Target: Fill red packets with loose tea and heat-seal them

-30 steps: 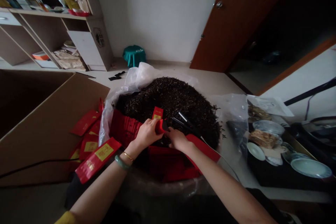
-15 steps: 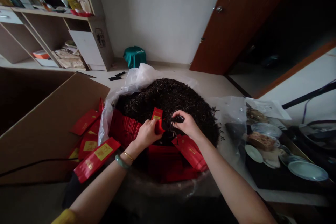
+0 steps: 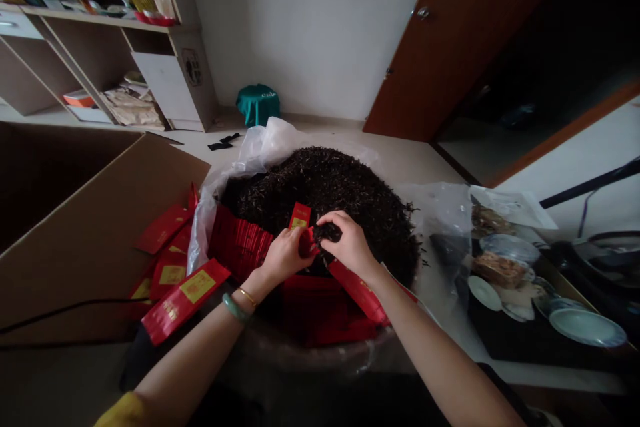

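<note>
My left hand [image 3: 286, 255] is closed around a small red packet [image 3: 300, 215] with a yellow label, its mouth turned to the right. Between the thumb and fingers of my right hand [image 3: 349, 243] is a pinch of dark loose tea leaves [image 3: 327, 232], right at the packet's mouth. Beyond both hands rises a large heap of the same dark leaves [image 3: 340, 177], in a container lined with clear plastic [image 3: 273, 140]. A row of red packets [image 3: 240, 240] stands at the heap's left side, and more red packets [image 3: 360, 290] lie under my right wrist.
On the left stands a cardboard box [image 3: 105, 213], with several red packets [image 3: 173, 273] beside it. A tray with bowls and plates [image 3: 585, 323] is at the right. A teal-covered bin [image 3: 259, 105] sits by the wall, near a shelf unit [image 3: 160, 87] and a brown door [image 3: 425, 47].
My right hand has moved left with its pinch of tea leaves, from just off the packet to its mouth. My left hand still holds the packet in nearly the same place.
</note>
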### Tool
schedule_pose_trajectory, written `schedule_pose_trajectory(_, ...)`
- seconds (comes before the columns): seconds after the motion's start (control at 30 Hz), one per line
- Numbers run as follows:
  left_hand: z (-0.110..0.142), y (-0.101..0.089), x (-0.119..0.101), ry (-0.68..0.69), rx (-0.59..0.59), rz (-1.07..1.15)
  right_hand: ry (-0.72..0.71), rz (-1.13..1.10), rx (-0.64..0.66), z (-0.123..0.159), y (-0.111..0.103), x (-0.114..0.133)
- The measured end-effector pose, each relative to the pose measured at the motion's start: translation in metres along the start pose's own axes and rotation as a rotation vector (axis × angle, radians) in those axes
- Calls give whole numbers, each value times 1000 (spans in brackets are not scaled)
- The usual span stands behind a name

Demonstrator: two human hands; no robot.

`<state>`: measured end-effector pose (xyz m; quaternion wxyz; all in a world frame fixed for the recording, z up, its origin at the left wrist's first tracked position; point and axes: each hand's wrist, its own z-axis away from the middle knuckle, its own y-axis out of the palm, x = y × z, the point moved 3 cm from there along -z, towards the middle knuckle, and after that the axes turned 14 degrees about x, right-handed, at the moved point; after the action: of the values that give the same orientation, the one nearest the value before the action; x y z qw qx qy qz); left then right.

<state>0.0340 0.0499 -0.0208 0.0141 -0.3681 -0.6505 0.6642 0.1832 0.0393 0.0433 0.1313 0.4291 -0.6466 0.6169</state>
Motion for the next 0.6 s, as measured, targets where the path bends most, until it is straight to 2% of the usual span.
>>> schedule_pose_trajectory(0.3, 0, 0, 0, -7, 1, 54, 30, 154, 18, 4, 7, 1)
schedule_pose_trajectory(0.5, 1, 1, 1, -11, 39, 56, 16, 214, 127, 4, 9, 5)
schedule_pose_trajectory(0.6, 1, 1, 3, -16, 24, 56, -3, 290, 132, 4, 9, 8)
